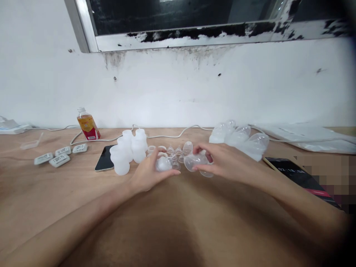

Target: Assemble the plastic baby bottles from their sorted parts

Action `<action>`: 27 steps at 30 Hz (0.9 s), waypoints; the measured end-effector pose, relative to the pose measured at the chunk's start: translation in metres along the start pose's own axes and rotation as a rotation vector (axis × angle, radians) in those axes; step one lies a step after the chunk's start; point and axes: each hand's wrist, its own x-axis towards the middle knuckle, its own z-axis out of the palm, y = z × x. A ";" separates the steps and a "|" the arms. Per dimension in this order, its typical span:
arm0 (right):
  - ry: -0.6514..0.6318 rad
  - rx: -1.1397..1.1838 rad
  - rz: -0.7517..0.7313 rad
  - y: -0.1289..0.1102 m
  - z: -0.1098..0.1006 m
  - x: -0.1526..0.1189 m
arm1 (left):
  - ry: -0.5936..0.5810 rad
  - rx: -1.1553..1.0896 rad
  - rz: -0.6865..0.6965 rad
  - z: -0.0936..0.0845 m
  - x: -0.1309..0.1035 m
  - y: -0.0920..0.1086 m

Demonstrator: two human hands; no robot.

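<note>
My left hand (pixel 148 168) is closed around a white, cloudy rounded piece (pixel 164 164) near the middle of the wooden table. To its right, my right hand (pixel 215 159) grips a clear plastic cup (pixel 194 161) between thumb and fingers, tilted on its side. Another clear piece (pixel 206 173) shows under the right hand. Small clear funnel-like parts (pixel 175 157) lie between and behind the hands, beside pale rings (pixel 151 149). White frosted bottles (pixel 126 146) stand in a cluster left of my left hand.
Behind my right hand lie clear domed parts (pixel 241 135). A black phone (pixel 105 159), grey-white packets (pixel 59 160) and a drink bottle (pixel 88 125) are at left. Another phone (pixel 297 176) and a plastic bag (pixel 300 139) lie right. A white cable (pixel 172 136) runs along the back.
</note>
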 end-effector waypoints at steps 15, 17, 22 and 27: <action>-0.173 -0.255 0.037 0.026 0.031 0.009 | -0.030 0.090 -0.005 -0.001 0.002 -0.003; -0.083 -0.130 0.023 0.019 0.028 0.009 | -0.064 0.142 0.005 0.000 0.002 -0.004; -0.185 0.362 0.041 -0.016 0.027 0.006 | -0.140 0.241 0.152 0.006 -0.002 -0.001; -0.274 0.475 0.062 -0.027 0.040 0.003 | -0.216 0.363 0.259 0.009 -0.004 0.002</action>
